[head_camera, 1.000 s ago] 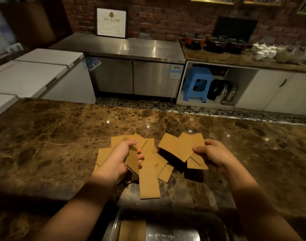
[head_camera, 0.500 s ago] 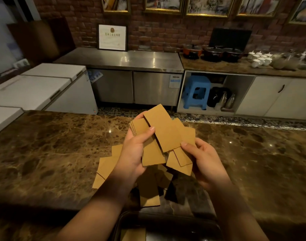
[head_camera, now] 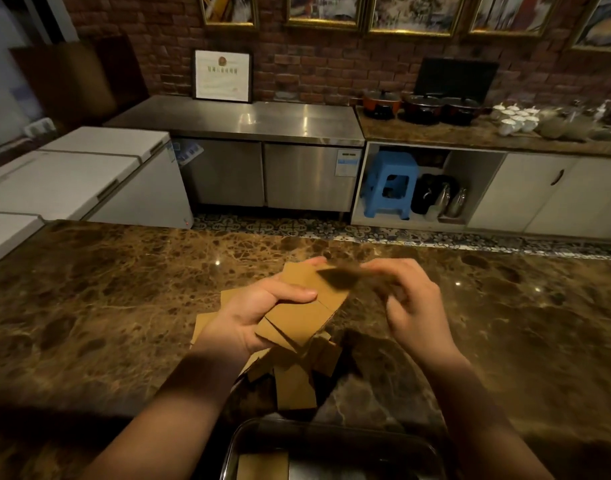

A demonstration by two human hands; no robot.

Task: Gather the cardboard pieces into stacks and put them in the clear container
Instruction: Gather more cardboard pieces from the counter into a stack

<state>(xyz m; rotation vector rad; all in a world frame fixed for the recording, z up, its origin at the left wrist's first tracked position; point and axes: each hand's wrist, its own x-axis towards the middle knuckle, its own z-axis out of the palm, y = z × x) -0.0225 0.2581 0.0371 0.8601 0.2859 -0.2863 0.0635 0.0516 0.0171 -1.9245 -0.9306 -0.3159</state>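
While the left hand (head_camera: 259,313) grips a fanned stack of cardboard pieces (head_camera: 297,317) above the worktop (head_camera: 89,306), thumb pressed on top, the right hand (head_camera: 411,303) pinches a blurred piece (head_camera: 345,273) at the stack's far edge. Loose pieces (head_camera: 293,386) lie beneath. Clear container (head_camera: 335,431) at the near edge, one piece inside.

The cardboard pieces (head_camera: 299,315) look matt brown; the tabletop (head_camera: 106,299) is glossy veined marble; the clear container (head_camera: 332,441) at bottom centre shines smoothly.
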